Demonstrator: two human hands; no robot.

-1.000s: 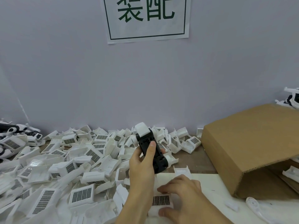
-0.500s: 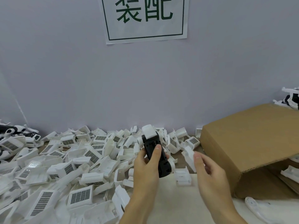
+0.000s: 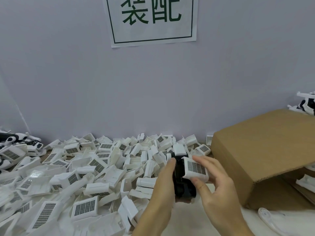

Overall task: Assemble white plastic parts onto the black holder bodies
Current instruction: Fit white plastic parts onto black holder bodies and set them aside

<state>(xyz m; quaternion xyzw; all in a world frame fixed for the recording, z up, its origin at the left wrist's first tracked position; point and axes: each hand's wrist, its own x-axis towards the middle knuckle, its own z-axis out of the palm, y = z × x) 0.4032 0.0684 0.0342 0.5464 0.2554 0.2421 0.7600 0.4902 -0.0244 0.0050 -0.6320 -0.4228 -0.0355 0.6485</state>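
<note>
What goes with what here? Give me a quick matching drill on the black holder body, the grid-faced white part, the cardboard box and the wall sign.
1. black holder body
2. grid-faced white part
3. cardboard box
4. wall sign

a. on its side at the right
b. gripped by the left hand
c. green characters
d. held by the right hand

Pairs: 1-b, 2-d, 3-a, 4-c

Two bare forearms rise from the lower edge of the head view, each ending in a bare hand: the left hand (image 3: pixel 164 181) and the right hand (image 3: pixel 215 186). No sleeve, glove, ring, watch or wristband shows on either. The fingers (image 3: pixel 202 160) are slim, with short, unpainted nails.
</note>
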